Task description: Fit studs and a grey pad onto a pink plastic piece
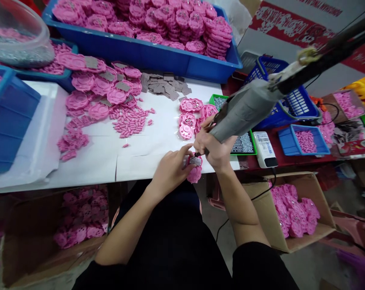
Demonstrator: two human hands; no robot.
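Note:
My left hand (170,169) holds a pink plastic toy piece (195,172) with a grey plate on it, just past the front edge of the white table (140,149). My right hand (214,149) grips a grey electric screwdriver (245,108) that hangs from a dark arm above; its tip touches the grey plate on the pink piece. A few finished pink pieces (190,117) lie on the table right behind my hands. A green tray of small screws (244,143) sits beside my right hand.
A big blue bin (146,52) of stacked pink pieces stands at the back. Loose pink parts (128,121) and grey plates (164,84) cover the table's middle. Cardboard boxes of pink pieces sit on the floor at left (79,225) and right (294,213). Blue baskets (303,141) stand right.

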